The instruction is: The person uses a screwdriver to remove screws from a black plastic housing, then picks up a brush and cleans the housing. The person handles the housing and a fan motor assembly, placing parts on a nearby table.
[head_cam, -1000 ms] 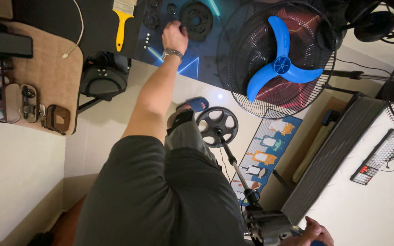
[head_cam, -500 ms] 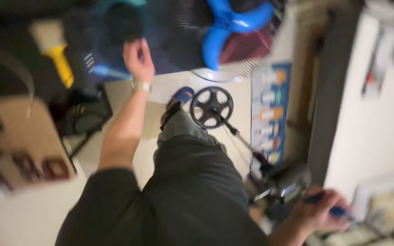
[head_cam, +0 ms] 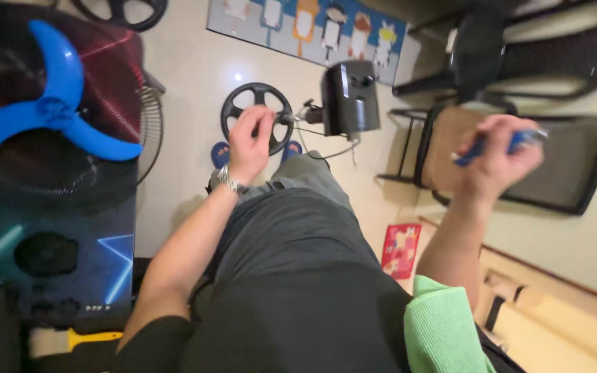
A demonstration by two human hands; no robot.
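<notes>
Lying on the floor just beyond the knee: black round fan base point(head_cam: 257, 117), shaft running right toward dark motor housing point(head_cam: 351, 98). Closing on its rim: left hand point(head_cam: 249, 141), the nearer. Gripping a blue-handled tool point(head_cam: 493, 146), raised well right: right hand point(head_cam: 499, 155).

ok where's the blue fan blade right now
In the head view, the blue three-bladed fan blade lies at upper left on the dark round fan grille, left of the left hand.
</notes>
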